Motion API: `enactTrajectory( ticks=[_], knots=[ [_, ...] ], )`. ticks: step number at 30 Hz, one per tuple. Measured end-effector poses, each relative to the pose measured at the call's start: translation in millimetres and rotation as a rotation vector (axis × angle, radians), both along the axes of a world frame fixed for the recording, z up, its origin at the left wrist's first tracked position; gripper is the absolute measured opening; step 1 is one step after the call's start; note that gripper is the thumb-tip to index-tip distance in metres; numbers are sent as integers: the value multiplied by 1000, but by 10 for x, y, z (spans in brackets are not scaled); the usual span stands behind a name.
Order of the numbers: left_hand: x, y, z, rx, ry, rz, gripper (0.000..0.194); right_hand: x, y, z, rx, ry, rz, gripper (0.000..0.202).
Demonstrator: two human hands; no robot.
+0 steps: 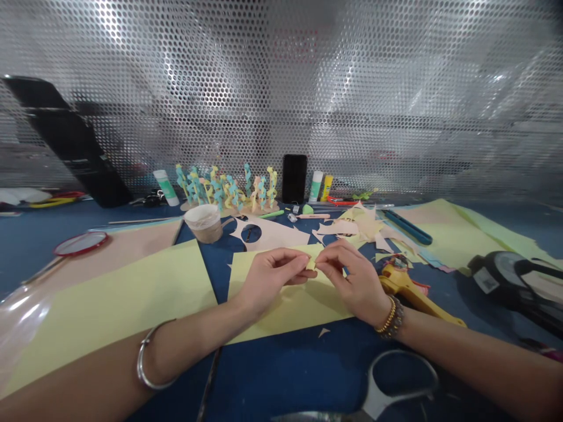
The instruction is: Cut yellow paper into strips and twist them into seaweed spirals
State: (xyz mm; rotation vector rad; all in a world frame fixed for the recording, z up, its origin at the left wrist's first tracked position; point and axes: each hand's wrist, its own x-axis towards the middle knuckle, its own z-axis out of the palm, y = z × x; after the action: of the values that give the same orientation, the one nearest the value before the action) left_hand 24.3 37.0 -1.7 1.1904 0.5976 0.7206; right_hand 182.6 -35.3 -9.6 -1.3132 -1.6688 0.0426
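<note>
A white tub (209, 233) stands behind the sheets, pale within, though its contents cannot be made out. Nearby, twisted blue and yellow paper strips (215, 186) rise upright from a tan base (246, 210). A green-and-white glue stick (166, 187) leans to their left; another glue tube (315, 186) stands right of the upright black phone (294, 179). The left hand (268, 275) and right hand (354, 281) meet above a yellow sheet (303, 319), the fingers of both pinching a small yellow paper piece (311, 265) between them. The sheet lies on a dark blue bench (272, 375), with pale paper scraps (365, 225) beyond the right hand and a white scissor handle (373, 398) at the near edge. A perforated metal panel (246, 76) closes off the back.
</note>
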Motion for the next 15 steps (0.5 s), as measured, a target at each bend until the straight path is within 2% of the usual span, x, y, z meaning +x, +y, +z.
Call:
enactTrajectory(
  ticks=[8,15],
  knots=[
    [-6,1,-3,162,22,30,24,3,28,-22,25,38,-6,5],
    [-9,-20,27,176,49,20,26,10,33,-21,66,31,-24,7]
  ],
)
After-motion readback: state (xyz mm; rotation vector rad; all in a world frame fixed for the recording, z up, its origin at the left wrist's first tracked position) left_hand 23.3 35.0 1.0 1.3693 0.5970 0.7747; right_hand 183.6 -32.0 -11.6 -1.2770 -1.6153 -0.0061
